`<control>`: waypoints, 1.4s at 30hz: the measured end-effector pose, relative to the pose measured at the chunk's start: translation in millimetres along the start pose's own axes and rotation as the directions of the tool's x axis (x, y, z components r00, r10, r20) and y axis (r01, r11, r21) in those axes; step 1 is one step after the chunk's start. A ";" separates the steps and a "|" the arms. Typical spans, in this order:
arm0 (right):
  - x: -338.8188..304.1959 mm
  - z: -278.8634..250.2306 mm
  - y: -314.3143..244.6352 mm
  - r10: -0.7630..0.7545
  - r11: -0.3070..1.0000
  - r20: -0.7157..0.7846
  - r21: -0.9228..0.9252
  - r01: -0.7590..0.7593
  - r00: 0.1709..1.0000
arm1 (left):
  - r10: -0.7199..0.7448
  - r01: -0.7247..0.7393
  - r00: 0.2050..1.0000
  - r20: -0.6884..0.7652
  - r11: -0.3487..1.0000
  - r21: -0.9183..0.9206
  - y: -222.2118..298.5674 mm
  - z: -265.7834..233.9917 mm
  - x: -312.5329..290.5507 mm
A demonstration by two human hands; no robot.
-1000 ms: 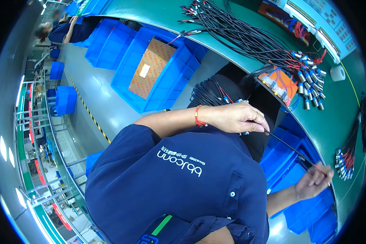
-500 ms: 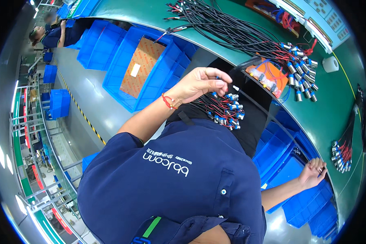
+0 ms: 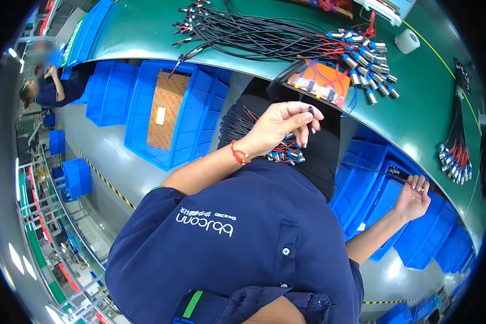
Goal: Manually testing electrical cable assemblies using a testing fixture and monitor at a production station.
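Observation:
My left hand (image 3: 286,127), with a red bracelet at the wrist, is closed in a pinch above my lap. A small dark piece, apparently the end of a black cable, shows at its fingertips. Off to the right, my right hand (image 3: 413,198) pinches a thin black cable (image 3: 375,169) that runs back toward my lap; its middle is lost against my dark trousers. Under the left hand, a bundle of black cables (image 3: 237,124) lies on my lap, with red wires and metal connectors with blue rings (image 3: 289,155) at its end.
On the green workbench (image 3: 140,40) lies a large cable bundle (image 3: 259,35) with metal connectors. An orange tray (image 3: 318,81) holds small parts by the edge. A smaller bundle (image 3: 456,156) and a white roll (image 3: 407,41) lie right. Blue bins (image 3: 170,156) stand below; someone (image 3: 59,89) sits far left.
The view has shifted. My left hand has come lower over the lap bundle, and my right hand's fingers have turned upward. The cable between the hands, blurred before, shows more sharply near the right hand.

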State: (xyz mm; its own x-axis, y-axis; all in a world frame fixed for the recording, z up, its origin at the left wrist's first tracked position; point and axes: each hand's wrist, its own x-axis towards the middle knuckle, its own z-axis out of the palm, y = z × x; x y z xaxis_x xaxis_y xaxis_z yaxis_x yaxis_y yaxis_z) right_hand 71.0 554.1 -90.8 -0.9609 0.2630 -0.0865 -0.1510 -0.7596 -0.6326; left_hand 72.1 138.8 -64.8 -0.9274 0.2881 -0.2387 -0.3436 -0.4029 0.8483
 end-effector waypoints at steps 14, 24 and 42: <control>0.0 -0.2 16.8 0.079 0.995 0.081 0.055 -0.084 0.994 | 0.092 -0.081 0.991 -0.093 0.989 0.120 -39.3 34.9 37.7; 1.2 -1.5 26.1 0.062 0.997 0.022 0.043 -0.063 0.998 | 0.079 -0.064 0.981 -0.179 0.994 0.084 -44.0 41.6 48.5; -0.4 7.3 19.8 -0.024 1.000 0.053 -0.016 0.025 0.998 | -0.050 0.052 0.997 -0.061 0.998 0.033 -25.8 40.6 45.7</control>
State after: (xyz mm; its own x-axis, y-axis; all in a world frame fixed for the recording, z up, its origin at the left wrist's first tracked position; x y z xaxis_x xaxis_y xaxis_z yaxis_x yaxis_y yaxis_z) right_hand 66.7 534.7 -97.7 -0.9678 0.2499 -0.0304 -0.1716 -0.7433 -0.6466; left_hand 44.6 197.6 -78.5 -0.9162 0.2549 -0.3092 -0.3866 -0.3587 0.8496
